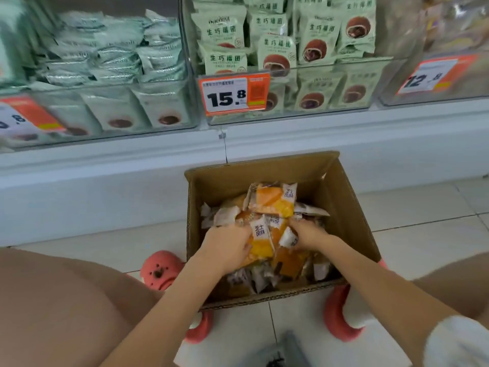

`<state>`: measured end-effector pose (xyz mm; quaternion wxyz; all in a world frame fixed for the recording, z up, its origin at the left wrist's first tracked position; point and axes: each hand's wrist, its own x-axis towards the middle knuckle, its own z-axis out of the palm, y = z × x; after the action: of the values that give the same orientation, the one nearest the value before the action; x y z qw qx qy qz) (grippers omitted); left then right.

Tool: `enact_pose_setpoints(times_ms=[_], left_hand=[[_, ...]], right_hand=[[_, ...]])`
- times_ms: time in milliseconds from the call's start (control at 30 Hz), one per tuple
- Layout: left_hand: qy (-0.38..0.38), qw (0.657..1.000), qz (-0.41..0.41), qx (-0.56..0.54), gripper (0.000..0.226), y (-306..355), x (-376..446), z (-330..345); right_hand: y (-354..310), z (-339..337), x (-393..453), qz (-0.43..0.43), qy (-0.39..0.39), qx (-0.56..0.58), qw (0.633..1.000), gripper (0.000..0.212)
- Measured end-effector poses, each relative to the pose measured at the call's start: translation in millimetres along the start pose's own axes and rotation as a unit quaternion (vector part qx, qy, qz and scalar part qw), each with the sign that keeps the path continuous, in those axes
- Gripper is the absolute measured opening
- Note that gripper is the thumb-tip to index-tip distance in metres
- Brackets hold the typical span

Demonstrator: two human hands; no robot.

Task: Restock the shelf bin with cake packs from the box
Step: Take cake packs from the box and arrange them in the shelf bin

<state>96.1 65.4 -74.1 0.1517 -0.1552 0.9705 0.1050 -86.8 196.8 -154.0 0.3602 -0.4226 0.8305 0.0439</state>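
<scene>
An open cardboard box (341, 207) stands on the floor in front of the shelf, holding several orange and white cake packs (272, 200). Both my hands are down inside it. My left hand (227, 247) grips a bunch of the packs from the left. My right hand (309, 234) closes on the same bunch from the right. Between the hands a yellow pack (262, 245) stands on edge. Above, a clear shelf bin (330, 72) holds pale green packs printed with a brown round cake.
A second clear bin (111, 107) of green packs sits at the left, another bin (436, 83) at the right. Orange price tags (234, 95) hang on the bin fronts. My knees flank the box; pink slippers (161, 271) rest on the tiled floor.
</scene>
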Motion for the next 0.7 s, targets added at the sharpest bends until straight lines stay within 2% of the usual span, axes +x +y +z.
enact_pose_setpoints(times_ms=[100,167,200,267,300,367,467,533,633,700], left_hand=[[-0.005,1.000,-0.001,-0.014,0.035,-2.0,-0.3,0.5],[-0.036,0.998,-0.016,-0.043,0.034,-2.2,-1.8,1.8],[-0.047,0.996,-0.030,-0.065,0.033,-1.7,-2.8,1.1],[-0.066,0.980,-0.078,-0.171,0.032,-1.5,-3.9,-2.7],[-0.066,0.960,-0.101,-0.255,0.033,-0.1,-5.6,-8.2],[-0.045,0.894,-0.130,-0.426,0.038,0.7,-6.3,-19.2],[-0.030,0.756,-0.175,-0.630,0.058,2.0,-11.6,-35.8],[-0.052,0.699,-0.174,-0.692,0.050,7.5,-16.7,-38.0],[0.002,0.658,-0.197,-0.727,0.045,21.1,-20.3,-31.8],[0.022,0.615,-0.224,-0.756,0.041,30.9,-22.3,-29.3]], right_hand=[[6.4,-4.2,-5.2,-0.014,-0.018,-0.032,0.999,0.065],[13.1,-3.2,-12.1,-0.051,-0.007,-0.042,0.998,0.042],[17.2,-2.2,-15.9,-0.076,0.004,-0.012,0.997,0.032],[18.2,-9.5,-31.1,-0.108,0.015,0.111,0.988,0.028],[16.0,-17.1,-39.5,-0.114,0.030,0.184,0.976,0.030],[5.4,-36.2,-58.1,-0.125,0.096,0.315,0.936,0.030],[-18.0,-58.2,-86.0,-0.132,0.169,0.449,0.867,0.014],[-23.6,-57.2,-94.9,-0.111,0.216,0.470,0.848,0.022],[-29.8,-46.4,-99.2,-0.065,0.245,0.526,0.812,0.029],[-35.1,-42.0,-100.9,-0.029,0.243,0.582,0.776,0.030]])
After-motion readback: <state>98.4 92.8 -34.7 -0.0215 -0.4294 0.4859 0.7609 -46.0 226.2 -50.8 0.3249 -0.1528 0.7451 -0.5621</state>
